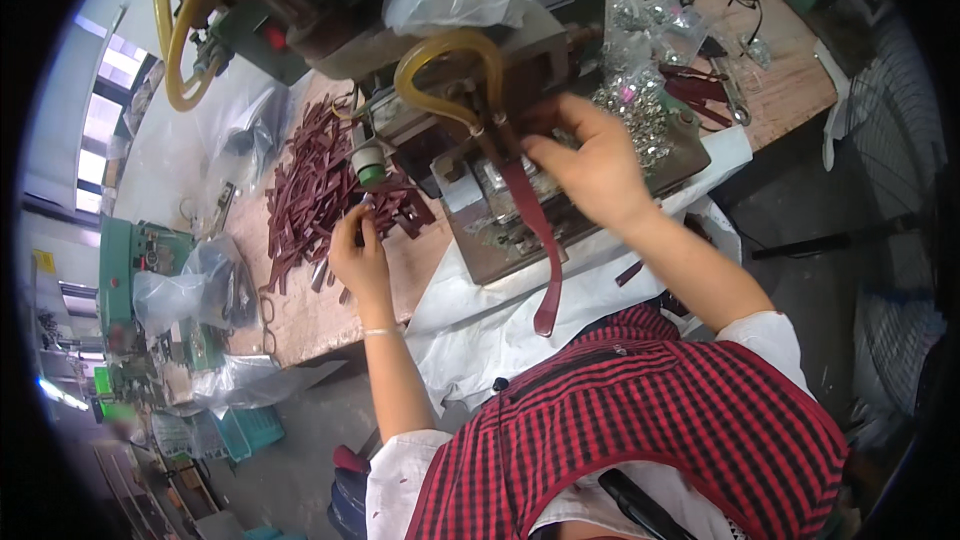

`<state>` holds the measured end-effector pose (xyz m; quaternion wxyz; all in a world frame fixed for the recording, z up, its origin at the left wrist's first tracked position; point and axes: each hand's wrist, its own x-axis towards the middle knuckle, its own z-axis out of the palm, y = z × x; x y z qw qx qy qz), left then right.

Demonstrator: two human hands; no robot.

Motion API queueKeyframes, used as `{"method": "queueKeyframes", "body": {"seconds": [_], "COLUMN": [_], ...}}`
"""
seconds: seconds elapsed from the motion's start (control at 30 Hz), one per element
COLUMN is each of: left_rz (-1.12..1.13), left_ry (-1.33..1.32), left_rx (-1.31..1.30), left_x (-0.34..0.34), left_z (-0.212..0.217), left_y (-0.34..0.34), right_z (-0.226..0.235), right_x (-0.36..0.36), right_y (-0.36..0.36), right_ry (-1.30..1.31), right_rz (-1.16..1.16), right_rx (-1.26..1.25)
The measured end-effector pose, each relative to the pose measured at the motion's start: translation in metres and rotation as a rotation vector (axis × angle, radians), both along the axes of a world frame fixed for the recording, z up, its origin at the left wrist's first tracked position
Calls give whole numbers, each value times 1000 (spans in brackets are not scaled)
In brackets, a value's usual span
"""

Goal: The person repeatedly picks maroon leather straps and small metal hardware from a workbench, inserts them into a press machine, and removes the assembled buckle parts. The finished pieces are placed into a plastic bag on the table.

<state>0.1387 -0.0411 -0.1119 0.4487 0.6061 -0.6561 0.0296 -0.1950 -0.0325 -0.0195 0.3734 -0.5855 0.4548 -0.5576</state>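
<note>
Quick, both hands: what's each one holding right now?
Left hand: closed, fingers pinching a small piece at the pile of dark red strips.
Right hand: closed on the long dark red strap at the press.

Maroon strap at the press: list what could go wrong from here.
1. The right hand holds the maroon strap right at the press head; its fingers could get pinched.
2. The strap's free end hangs off the bench edge and could pull it askew.
3. The left hand picks from the strap pile and could snag neighbours.
</note>
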Motion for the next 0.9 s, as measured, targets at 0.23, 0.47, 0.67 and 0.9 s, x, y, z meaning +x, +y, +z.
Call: {"method": "queueKeyframes", "body": {"seconds": [0.23, 0.47, 0.67, 0.9], "left_rz": [-258, -549, -632, -657], "left_ry": [308, 84, -318, -308], "left_rx": [-186, -403, -437, -536], "left_x": [-67, -112, -163, -163], "left_z": [48, 95, 106, 93], "left_y": [32, 68, 60, 43], "right_z": [-7, 28, 25, -83], "right_x": [16, 19, -21, -102], "right_y": [8, 27, 22, -12], "right_ry": [-309, -333, 195, 857], "right_rz": [12, 79, 105, -543], "right_rx": [33, 137, -37, -186]}}
